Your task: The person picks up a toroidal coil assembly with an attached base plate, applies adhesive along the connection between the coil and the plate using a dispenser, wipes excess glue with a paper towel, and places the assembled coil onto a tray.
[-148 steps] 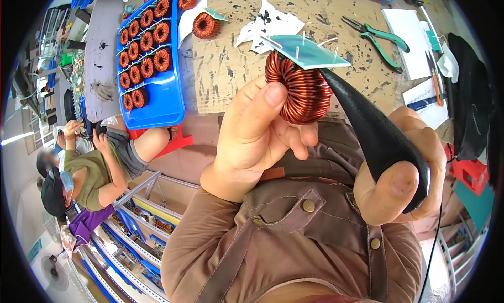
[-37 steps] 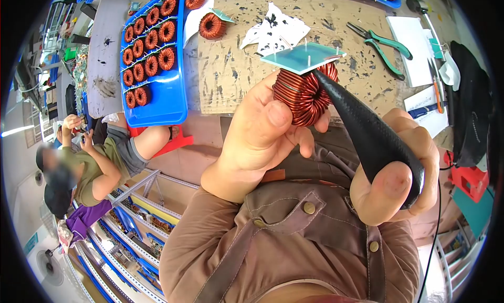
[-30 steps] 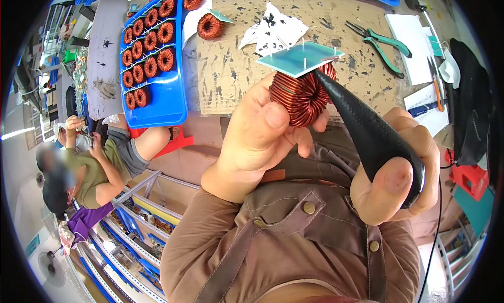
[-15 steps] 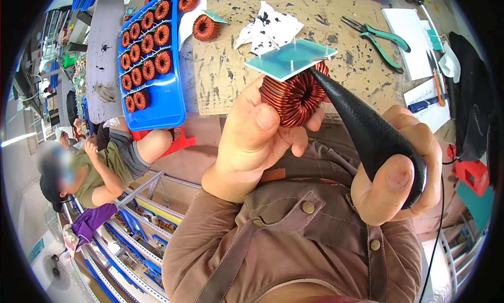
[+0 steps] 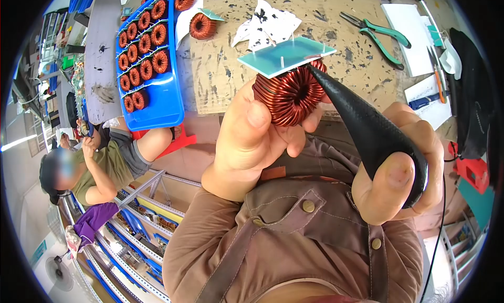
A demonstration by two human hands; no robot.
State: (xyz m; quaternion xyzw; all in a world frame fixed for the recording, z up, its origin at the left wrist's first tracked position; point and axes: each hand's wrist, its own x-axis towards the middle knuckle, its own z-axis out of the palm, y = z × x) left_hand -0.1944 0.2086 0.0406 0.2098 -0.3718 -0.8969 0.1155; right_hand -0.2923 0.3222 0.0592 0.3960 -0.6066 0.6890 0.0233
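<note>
My left hand (image 5: pixel 244 127) is closed around a toroidal inductor (image 5: pixel 291 98) wound with copper wire. A small green board (image 5: pixel 286 56) sits on top of the coil, with thin pins standing up from it. My right hand (image 5: pixel 401 169) grips a black cone-shaped squeeze bag (image 5: pixel 362 122), its thumb pressed on the wide end. The bag's narrow tip reaches the seam between the coil and the board's right side; whether anything comes out there I cannot tell.
A blue tray (image 5: pixel 157 106) with several coils stands at the left. Another coil (image 5: pixel 202 26), black-spotted white paper (image 5: pixel 266 25) and green-handled pliers (image 5: pixel 378 38) lie on the stained cardboard (image 5: pixel 210 82). Orange-handled tweezers (image 5: pixel 437 75) rest at the right. A seated person (image 5: pixel 102 169) works at the left.
My left hand has shifted the coil and its board slightly left, and the board is tipped a little differently. The right hand and the black bag have barely moved.
</note>
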